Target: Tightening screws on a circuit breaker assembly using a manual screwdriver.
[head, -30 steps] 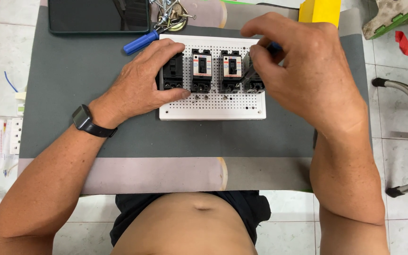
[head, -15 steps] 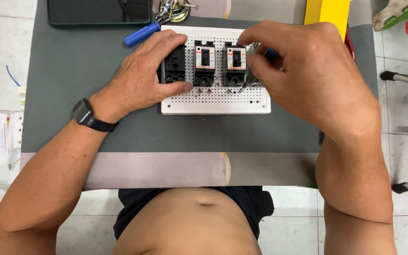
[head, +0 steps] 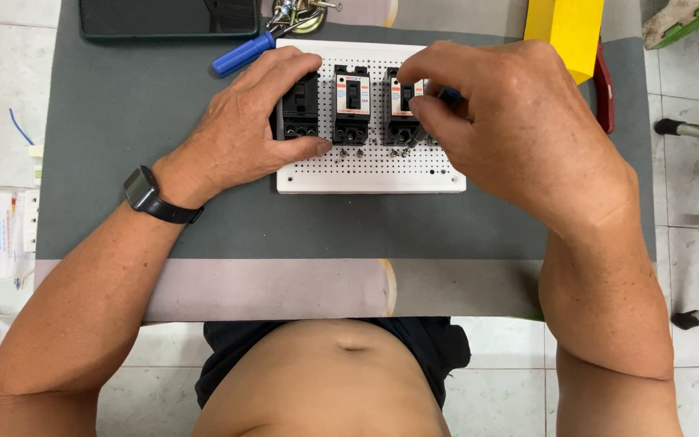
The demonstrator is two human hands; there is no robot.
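Left hand [head: 248,133] stays clamped on the white perforated board's [head: 370,174] leftmost breaker [head: 299,109]. Right hand [head: 519,121], fingers pinched shut on a blue-handled screwdriver [head: 446,95], has shifted slightly over the board's right breakers.

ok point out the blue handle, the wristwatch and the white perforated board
blue handle [head: 242,53], head view, middle of the grip
wristwatch [head: 141,190], head view, black face
white perforated board [head: 370,171], head view, bare front strip

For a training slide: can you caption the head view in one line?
Left hand steadies a white perforated board of black circuit breakers; right hand works a tool at one.
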